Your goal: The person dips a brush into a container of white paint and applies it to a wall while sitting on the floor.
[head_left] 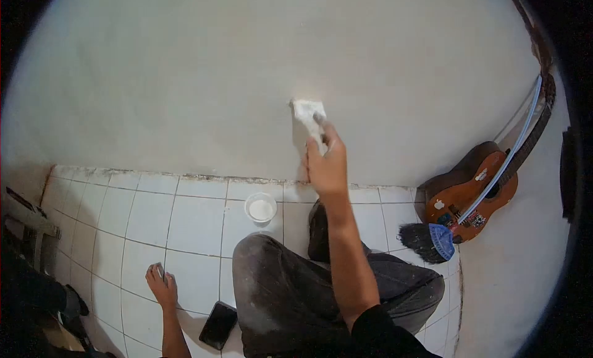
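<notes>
The black sleeve at 6 o'clock is closest, and its bare arm runs up to the right hand near the centre. That hand grasps a white pad, fingers clenched round its lower end, and the pad lies flat against the pale wall just above centre. Below the hand a bent knee in grey trousers rests on the tiled floor. A cup of white stuff stands by the wall at the knee's 12 o'clock. The left hand at 8 o'clock lies open on the tiles, holding nothing. A dark phone lies beside it at 7 o'clock. At 3 o'clock a broom and a guitar lean in the corner.
</notes>
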Action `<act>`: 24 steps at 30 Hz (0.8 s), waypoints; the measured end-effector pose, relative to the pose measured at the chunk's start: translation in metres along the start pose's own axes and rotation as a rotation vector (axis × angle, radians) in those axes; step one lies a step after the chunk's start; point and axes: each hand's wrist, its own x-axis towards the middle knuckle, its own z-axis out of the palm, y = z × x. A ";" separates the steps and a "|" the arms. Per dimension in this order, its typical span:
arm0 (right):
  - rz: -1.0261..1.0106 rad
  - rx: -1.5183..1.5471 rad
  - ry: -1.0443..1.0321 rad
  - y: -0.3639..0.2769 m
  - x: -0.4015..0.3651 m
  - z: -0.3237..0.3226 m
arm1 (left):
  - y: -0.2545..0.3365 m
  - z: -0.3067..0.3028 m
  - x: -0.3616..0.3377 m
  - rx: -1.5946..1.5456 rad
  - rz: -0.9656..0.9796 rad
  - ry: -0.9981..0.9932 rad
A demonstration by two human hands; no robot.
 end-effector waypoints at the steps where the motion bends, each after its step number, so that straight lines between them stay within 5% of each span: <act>1: 0.103 0.095 -0.019 -0.029 0.002 -0.006 | 0.000 0.000 0.001 0.002 -0.003 0.001; 3: 0.211 0.188 -0.047 -0.045 0.009 -0.013 | -0.002 0.001 0.000 0.011 0.001 0.005; 10: 0.085 0.069 -0.037 -0.054 0.023 -0.029 | 0.004 -0.001 0.002 0.006 -0.025 -0.010; 12: -0.140 -0.053 -0.002 -0.048 0.027 -0.028 | 0.004 -0.001 0.002 0.012 0.011 0.002; 16: -0.119 0.011 0.007 -0.053 0.019 -0.021 | -0.002 0.005 0.000 0.052 0.001 0.017; 22: -0.385 -0.070 0.112 -0.047 0.028 -0.016 | -0.001 0.005 0.000 0.045 -0.008 -0.028; 24: -0.664 -0.181 0.208 -0.032 0.042 -0.014 | 0.003 0.005 0.001 0.043 -0.026 -0.018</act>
